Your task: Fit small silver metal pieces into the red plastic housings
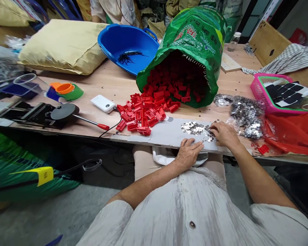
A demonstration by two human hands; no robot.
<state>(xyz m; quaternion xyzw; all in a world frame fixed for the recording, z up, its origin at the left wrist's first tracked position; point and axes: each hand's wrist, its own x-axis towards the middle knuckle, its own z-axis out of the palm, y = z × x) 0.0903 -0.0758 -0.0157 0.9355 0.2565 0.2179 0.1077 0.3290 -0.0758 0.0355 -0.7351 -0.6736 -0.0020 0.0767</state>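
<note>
**Left hand:** the left hand [188,154] lies flat and relaxed, fingers close together, on the near edge of a cardboard sheet [169,135]; it holds nothing.

**Right hand:** the right hand [225,134] rests palm down, fingers slightly spread, with the fingertips [212,127] among small silver pieces. I cannot tell whether it is pinching any.

**Main thing:** a loose pile of silver pieces [192,128] sits on the cardboard sheet, at 10 o'clock from the right hand, with a few strays by the fingertips.

**Cardboard sheet:** it lies on the near edge of a wooden table [113,82].

**At 2 o'clock:** a clear plastic bag [247,116] full of more silver pieces lies just beside the right hand, touching a red plastic bag [290,131].

**At 1 o'clock:** a pink basket [256,89] holds black and white sheets.

**At 12 o'clock:** a green woven sack [195,36] lies on its side, spilling red plastic parts [146,112] toward the cardboard.

**At 11 o'clock:** a blue tub [125,41] holds black bits.

**At 10 o'clock:** a white power bank [102,103] lies on the table, beyond it a hand press [64,112] with a red-tipped lever.

**Beyond the table:** another person [113,8] sits at 12 o'clock.
</note>
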